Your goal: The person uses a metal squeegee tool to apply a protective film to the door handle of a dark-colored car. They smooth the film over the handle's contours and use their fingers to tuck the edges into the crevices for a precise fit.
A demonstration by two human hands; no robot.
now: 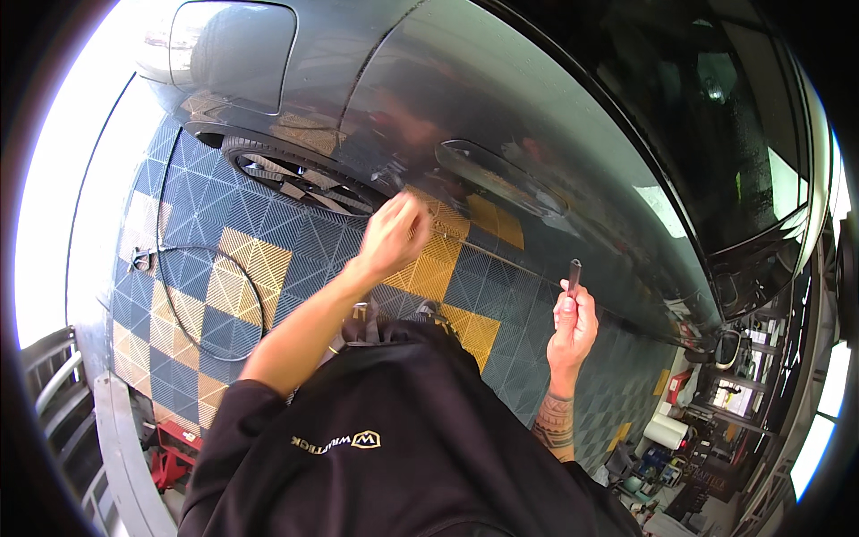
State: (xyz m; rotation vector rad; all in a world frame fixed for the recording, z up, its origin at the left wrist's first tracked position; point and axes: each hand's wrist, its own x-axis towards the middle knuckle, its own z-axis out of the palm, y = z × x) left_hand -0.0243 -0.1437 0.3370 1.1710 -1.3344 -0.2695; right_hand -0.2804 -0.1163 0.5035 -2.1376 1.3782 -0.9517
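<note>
A grey car's side panel [394, 107] with wet-looking spots stretches across the view in front of me. My left hand [396, 234] is curled closed in front of the car's lower side, near the wheel [300, 182]; whether anything is pinched in it is hidden. Off to the right, my right hand [573, 329] grips a slim dark tool with a shiny tip [574, 276], held upright and apart from the bodywork. Between the two hands, higher up on the car, lies the door handle [503, 177].
Blue-grey and yellow floor tiles [425, 268] run beneath the car. A black cable [179, 327] loops over them at left, beside a metal railing [67, 394]. Bottles and workshop goods [658, 465] crowd the lower right, near a white roll [667, 430].
</note>
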